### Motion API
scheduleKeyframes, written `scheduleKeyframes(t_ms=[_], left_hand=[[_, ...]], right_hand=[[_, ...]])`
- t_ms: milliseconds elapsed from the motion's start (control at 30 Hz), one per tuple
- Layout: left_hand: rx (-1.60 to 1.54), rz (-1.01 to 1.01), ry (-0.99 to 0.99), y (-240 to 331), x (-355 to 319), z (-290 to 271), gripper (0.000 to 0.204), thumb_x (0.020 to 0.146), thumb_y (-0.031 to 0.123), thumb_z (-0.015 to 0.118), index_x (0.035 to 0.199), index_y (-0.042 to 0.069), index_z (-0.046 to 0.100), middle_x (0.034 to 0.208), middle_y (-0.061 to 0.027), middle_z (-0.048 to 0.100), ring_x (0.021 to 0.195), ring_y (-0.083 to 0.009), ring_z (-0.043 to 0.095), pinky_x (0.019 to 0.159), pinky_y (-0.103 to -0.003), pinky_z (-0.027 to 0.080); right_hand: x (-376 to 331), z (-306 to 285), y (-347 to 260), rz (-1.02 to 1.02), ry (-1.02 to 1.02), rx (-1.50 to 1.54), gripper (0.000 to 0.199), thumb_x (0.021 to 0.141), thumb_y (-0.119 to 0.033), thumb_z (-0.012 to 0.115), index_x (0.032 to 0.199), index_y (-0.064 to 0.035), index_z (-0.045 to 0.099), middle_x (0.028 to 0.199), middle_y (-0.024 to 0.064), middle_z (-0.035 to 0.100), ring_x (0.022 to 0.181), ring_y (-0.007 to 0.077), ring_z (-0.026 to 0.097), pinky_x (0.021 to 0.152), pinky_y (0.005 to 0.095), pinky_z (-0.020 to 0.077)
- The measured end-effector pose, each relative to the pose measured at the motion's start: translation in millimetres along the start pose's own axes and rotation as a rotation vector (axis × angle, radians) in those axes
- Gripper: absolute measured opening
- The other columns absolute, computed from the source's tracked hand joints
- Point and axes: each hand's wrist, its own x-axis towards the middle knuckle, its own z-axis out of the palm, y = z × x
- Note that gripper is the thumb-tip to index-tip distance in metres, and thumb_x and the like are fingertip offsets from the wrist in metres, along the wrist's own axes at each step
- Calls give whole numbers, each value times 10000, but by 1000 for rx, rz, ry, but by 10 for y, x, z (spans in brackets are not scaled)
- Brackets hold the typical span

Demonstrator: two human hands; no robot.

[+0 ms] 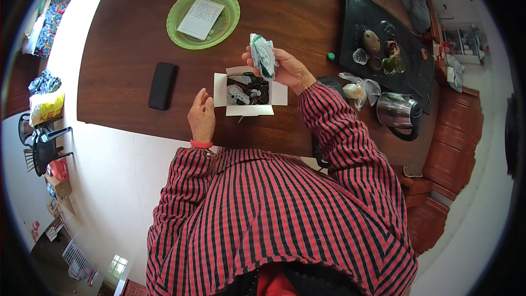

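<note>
My right hand (293,70) grips a crumpled white-and-green packet (263,57), held up just beyond a small white box. The white box (250,111) has its flaps spread open on the wooden table. Inside it lie dark pieces and light patterned wrappers (237,95); what they are exactly I cannot make out. My left hand (203,118) is beside the box's left flap, at the near edge of the table, its fingers slightly bent and apart with nothing in them. A red band circles the left wrist.
Left of the box lies a black case (163,86). Farther off, a green bowl (176,8) holds a spiral notepad (201,18). At right stand a black tea tray (350,33) with cups, a glass kettle (393,108), a clear plastic bag (356,90) and a green cap (331,56).
</note>
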Motion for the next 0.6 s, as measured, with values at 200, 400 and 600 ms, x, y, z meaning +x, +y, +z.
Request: scheduleKeyframes(t_ms=[200,400,600], left_hand=[[-38,-10,29,-120,2,-89,369,891,143,544,1220,-23,524,1096,-166,625,943,-182,624,824,-285,490],[-142,-127,30,-241,23,-187,379,888,141,546,1229,-22,514,1105,-175,622,917,-173,634,805,-277,499],[-146,-154,-8,-369,50,-288,397,916,139,520,1281,-11,468,1175,-132,572,894,-142,613,737,-232,493]], right_hand=[[517,-262,-436,-44,347,-558,379,930,-231,498,1165,67,505,1059,186,613,835,241,638,730,374,552],[930,-820,-450,-106,728,-1634,290,824,-238,573,881,33,658,831,184,673,711,270,656,691,400,528],[1080,-998,-290,-79,804,-1947,312,738,-305,597,827,-16,675,803,224,653,773,349,646,713,434,504]])
